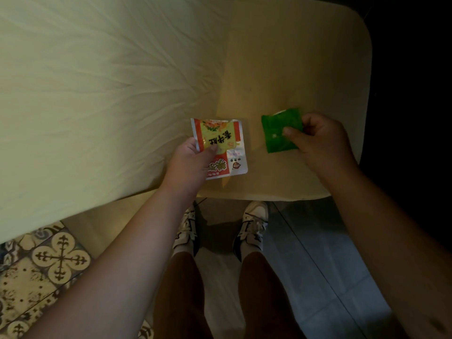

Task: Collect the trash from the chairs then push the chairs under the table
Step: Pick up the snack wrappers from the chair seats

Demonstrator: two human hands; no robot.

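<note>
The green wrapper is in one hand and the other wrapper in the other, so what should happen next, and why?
Probably lift the green wrapper clear of the chair seat. The right hand already pinches it, and the left hand holds the red and yellow wrapper. No other trash shows on the seat, so the chair could then be pushed under the table.

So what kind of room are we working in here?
Probably a home dining area, dimly lit: a pale table beside a cream chair seat, patterned floor tiles, and snack wrappers, a red and white wrapper and a green wrapper, in hand.
</note>
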